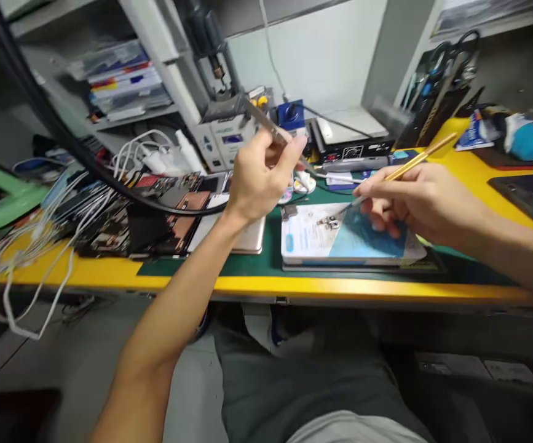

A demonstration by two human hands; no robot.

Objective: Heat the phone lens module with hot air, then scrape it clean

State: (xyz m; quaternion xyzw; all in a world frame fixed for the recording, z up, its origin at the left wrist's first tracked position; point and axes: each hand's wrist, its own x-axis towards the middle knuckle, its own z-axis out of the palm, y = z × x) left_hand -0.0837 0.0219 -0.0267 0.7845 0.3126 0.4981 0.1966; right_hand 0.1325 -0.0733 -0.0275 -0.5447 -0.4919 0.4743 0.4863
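A thick black band (40, 101) curves down from the far left, closest to the camera, and cuts across the view of the circuit boards (109, 237) and the white cables (70, 261) heaped on the left of the tabletop (248, 284).

The left hand (259, 175) is raised, thumb and fingers pinched around a slim metal tool (259, 117) that slants down to the right. The right hand (414, 191) grips a gold-handled tool (432, 149) like a pen, fingers nearly closed, its dark tip angled down at a small metal part (327, 222). Whether the tip touches it is hard to tell. That part lies on a white and blue booklet (303, 240), over a green mat (270, 264); the right fingers hide some of the blue area.

The left wrist partly covers a pale panel (250, 240). A dark phone-like slab (531, 194) lies at the right.
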